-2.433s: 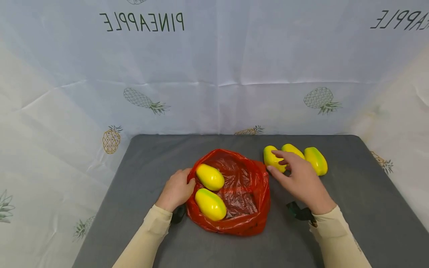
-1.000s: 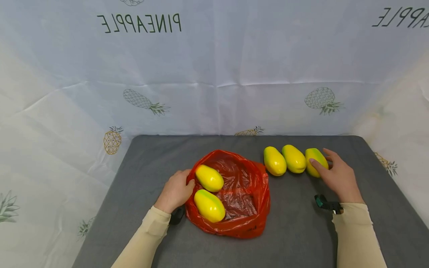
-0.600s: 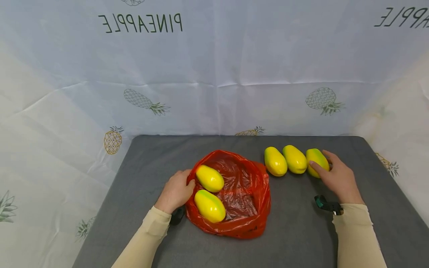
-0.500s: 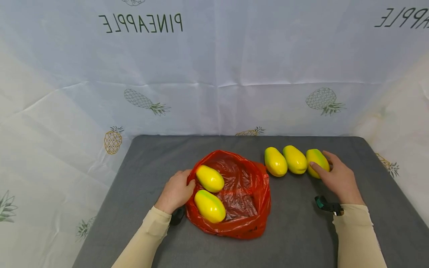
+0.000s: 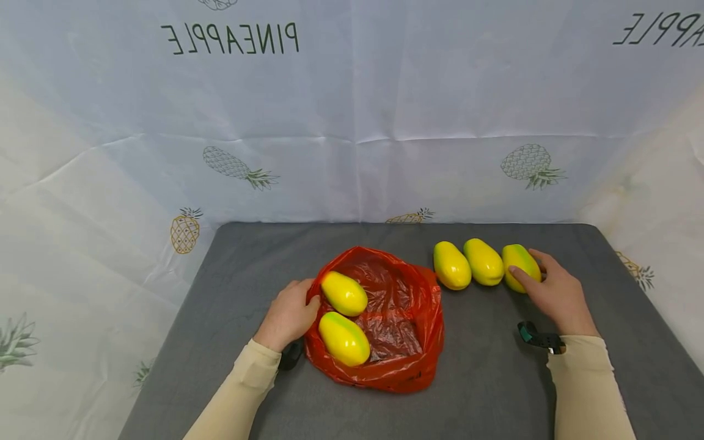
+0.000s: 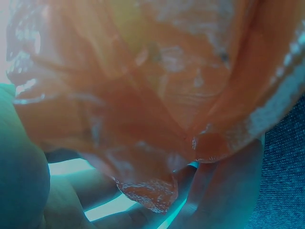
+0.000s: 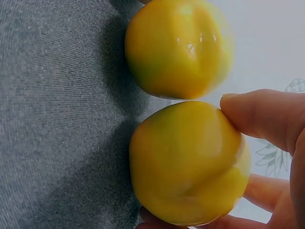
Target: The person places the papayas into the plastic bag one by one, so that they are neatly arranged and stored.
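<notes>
Right grip point(image 5: 562, 297) moved farther from bag point(image 5: 398, 376); farthest fruit point(image 5: 519, 261) being clasped.
Left grip point(image 5: 287, 314): bag being held; slip being risked by gloss.

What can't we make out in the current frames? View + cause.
Head: right side of the rightmost yellow fruit, covered by the right hand.
Head: upper-right lettering, cut off by the right edge.
Head: dark mark on the red bag, too small to read.
Left wrist: yellow patch, blurred behind the red bag.
</notes>
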`<state>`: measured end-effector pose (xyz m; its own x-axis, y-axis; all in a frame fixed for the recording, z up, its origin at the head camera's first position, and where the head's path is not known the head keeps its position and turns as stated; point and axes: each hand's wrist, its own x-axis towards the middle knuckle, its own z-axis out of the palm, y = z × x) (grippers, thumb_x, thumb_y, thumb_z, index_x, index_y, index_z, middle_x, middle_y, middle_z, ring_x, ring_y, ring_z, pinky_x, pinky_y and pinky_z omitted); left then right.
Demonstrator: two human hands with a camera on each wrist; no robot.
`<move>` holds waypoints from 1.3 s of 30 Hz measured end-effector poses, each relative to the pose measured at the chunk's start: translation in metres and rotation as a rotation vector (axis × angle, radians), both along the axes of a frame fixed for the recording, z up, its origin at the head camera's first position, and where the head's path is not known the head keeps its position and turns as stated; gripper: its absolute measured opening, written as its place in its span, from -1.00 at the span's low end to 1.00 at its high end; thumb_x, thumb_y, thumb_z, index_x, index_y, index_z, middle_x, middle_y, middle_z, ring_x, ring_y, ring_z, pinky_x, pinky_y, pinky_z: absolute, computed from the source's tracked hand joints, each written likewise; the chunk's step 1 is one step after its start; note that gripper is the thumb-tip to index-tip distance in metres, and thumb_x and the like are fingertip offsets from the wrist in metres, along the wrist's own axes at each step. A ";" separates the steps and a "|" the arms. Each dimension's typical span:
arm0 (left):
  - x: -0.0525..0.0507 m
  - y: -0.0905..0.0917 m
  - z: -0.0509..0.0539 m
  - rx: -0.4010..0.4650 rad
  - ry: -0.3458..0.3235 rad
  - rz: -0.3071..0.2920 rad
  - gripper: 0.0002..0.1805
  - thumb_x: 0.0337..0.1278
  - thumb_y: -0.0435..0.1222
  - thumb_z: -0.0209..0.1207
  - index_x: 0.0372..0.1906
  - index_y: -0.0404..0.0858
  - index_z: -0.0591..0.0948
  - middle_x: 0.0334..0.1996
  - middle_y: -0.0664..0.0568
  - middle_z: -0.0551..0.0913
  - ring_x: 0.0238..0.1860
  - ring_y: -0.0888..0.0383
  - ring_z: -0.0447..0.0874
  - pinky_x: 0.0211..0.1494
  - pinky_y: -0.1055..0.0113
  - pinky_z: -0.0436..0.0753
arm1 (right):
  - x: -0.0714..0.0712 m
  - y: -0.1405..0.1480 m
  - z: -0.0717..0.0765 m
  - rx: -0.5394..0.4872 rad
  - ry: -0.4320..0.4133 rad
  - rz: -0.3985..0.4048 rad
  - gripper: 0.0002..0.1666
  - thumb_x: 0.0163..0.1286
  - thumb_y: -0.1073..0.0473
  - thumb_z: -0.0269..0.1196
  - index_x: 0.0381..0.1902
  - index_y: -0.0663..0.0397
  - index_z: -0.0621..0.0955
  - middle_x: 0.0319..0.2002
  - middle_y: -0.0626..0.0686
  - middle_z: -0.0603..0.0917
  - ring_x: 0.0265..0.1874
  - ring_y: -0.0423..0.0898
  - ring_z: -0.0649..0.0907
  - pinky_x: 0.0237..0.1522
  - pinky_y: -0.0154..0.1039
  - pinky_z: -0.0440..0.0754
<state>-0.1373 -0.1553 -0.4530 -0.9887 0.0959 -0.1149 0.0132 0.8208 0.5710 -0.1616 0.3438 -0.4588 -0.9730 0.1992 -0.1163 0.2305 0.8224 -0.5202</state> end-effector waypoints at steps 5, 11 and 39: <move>0.001 -0.002 0.001 0.000 -0.001 0.005 -0.56 0.53 -0.23 0.20 0.35 -0.34 0.63 0.08 -0.24 0.72 -0.15 -0.06 0.65 0.05 -0.04 0.81 | -0.001 0.000 0.002 -0.008 0.004 -0.004 0.11 0.64 -0.42 0.05 0.73 0.28 0.08 0.47 0.65 0.33 0.30 0.61 0.45 0.17 0.54 0.52; 0.001 -0.003 0.001 -0.003 0.006 0.009 -0.57 0.53 -0.23 0.20 0.33 -0.34 0.64 0.06 -0.23 0.72 -0.16 -0.05 0.64 0.04 -0.04 0.81 | 0.000 0.002 0.007 -0.002 0.019 0.005 0.12 0.63 -0.42 0.05 0.73 0.28 0.08 0.45 0.67 0.35 0.28 0.61 0.46 0.12 0.53 0.54; 0.002 0.001 0.003 -0.004 0.029 -0.003 -0.62 0.52 -0.24 0.23 0.28 -0.33 0.67 0.01 -0.18 0.73 -0.13 -0.04 0.64 0.10 -0.08 0.79 | 0.016 -0.035 0.054 0.038 0.119 0.115 0.07 0.61 -0.40 0.14 0.75 0.12 0.14 0.44 0.55 0.44 0.17 0.51 0.58 -0.12 0.33 0.65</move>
